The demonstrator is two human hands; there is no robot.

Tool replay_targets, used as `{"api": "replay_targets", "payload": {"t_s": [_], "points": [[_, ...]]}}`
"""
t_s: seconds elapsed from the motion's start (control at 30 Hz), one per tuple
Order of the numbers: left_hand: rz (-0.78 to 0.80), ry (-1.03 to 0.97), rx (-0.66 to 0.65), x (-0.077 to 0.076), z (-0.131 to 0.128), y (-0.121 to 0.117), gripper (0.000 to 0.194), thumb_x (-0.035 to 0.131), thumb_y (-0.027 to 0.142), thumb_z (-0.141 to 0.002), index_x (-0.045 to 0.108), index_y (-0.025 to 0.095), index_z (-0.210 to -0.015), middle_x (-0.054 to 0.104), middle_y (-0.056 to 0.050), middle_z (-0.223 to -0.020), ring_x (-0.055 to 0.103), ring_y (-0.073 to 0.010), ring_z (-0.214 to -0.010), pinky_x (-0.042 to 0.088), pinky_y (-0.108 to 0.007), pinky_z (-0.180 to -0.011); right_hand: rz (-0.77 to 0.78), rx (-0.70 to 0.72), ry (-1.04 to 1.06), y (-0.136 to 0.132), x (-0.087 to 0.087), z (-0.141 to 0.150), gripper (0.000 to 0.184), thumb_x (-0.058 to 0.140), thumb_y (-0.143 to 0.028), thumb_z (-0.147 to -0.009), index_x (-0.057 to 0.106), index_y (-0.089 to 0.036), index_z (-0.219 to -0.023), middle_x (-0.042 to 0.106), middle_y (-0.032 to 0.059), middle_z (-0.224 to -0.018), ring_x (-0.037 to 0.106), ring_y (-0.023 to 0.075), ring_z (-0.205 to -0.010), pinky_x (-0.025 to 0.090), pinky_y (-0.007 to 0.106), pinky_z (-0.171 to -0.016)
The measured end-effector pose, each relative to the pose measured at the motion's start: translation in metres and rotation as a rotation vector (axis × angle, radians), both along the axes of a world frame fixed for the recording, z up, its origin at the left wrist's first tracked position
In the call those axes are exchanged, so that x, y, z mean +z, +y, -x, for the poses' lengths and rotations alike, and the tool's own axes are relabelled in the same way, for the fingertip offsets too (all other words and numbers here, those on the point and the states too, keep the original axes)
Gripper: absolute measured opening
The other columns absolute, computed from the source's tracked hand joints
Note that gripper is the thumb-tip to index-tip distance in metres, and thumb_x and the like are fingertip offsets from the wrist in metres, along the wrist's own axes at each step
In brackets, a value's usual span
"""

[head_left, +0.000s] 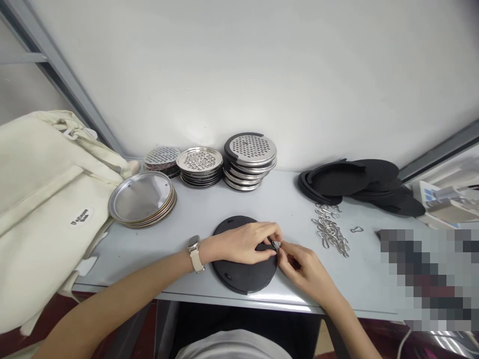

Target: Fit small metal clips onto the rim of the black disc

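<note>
- The table (288,209) bears the black disc (243,280), which lies flat near the front edge, likely for easy reach by both hands.
- A pale bag (41,199) stands left of the disc, apart from it.
- Overlapping black discs (337,179) are heaped beyond the disc to the right, loosely rather than squared up.
- Metal plates (140,199) sit stacked left of and beyond the disc; three stacks of lids with holes (252,149) stand farther beyond it, presumably piled by kind to save room.
- The left hand (245,244) lies over the disc, probably to steady it, its thumb and forefinger curled in at the right rim. Whether those tips grip anything, I cannot tell.
- The right hand (305,267) meets them at that rim, thumb and finger seemingly pinching a small metal piece (276,245), mostly hidden.
- Loose clips (331,234) lie in a heap right of the disc, handy for the right hand.
- One single clip (357,229) rests farther right of the disc.
</note>
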State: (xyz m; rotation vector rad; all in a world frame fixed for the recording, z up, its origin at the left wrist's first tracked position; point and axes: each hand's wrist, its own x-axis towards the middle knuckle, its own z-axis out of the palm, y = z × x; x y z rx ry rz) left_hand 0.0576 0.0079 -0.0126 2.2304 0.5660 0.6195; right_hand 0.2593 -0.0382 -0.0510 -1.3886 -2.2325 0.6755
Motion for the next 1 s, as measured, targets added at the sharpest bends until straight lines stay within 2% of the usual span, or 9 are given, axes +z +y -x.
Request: {"api": "replay_targets", "payload": {"t_s": [0.13,0.23,0.37,0.53,1.0], "points": [[-0.131,0.053,0.018,0.0021,-0.0001,-0.0019,0.025,0.056,0.010,-0.078,0.049,0.017,-0.101,0.057,-0.007,-0.100,0.056,-0.0177,-0.090,0.045,-0.029,-0.084,-0.006,0.003,-0.010,-0.0005,0.0004,0.0000,0.029,0.037,-0.030,-0.094,0.035,-0.020,-0.066,0.041,-0.0046,-0.057,0.038,0.0096,-0.051,0.029,0.023,-0.052],[-0.166,0.092,0.066,0.0021,-0.0002,-0.0027,0.023,0.056,0.013,-0.079,0.050,0.016,-0.102,0.056,-0.007,-0.100,0.056,-0.0172,-0.086,0.045,-0.028,-0.080,-0.019,-0.006,-0.022,-0.0009,0.0009,0.0002,0.031,0.038,-0.031,-0.094,0.033,-0.020,-0.065,0.040,-0.0048,-0.056,0.037,0.0095,-0.051,0.029,0.023,-0.052],[-0.206,0.088,0.079,0.0002,-0.0008,-0.0022,0.020,0.057,0.014,-0.080,0.051,0.016,-0.099,0.057,-0.007,-0.098,0.055,-0.0191,-0.090,0.044,-0.030,-0.084,-0.021,-0.008,-0.029,-0.0006,0.0014,0.0006,0.031,0.037,-0.031,-0.094,0.032,-0.020,-0.065,0.039,-0.0049,-0.056,0.038,0.0097,-0.051,0.028,0.023,-0.052],[-0.221,0.064,0.029,0.0003,-0.0013,-0.0012,0.016,0.053,0.013,-0.083,0.054,0.016,-0.099,0.060,-0.007,-0.095,0.055,-0.0198,-0.093,0.043,-0.031,-0.087,-0.020,0.002,-0.026,-0.0001,0.0012,0.0006,0.029,0.037,-0.030,-0.094,0.036,-0.020,-0.067,0.043,-0.0042,-0.058,0.040,0.0105,-0.052,0.030,0.024,-0.053],[-0.263,0.095,0.025,-0.0018,-0.0017,0.0000,0.016,0.054,0.015,-0.085,0.057,0.015,-0.101,0.065,-0.007,-0.096,0.056,-0.0202,-0.095,0.040,-0.032,-0.091,-0.010,0.004,0.001,-0.0012,0.0038,0.0012,0.028,0.038,-0.029,-0.094,0.039,-0.020,-0.067,0.044,-0.0039,-0.057,0.040,0.0108,-0.052,0.030,0.024,-0.052]]}}
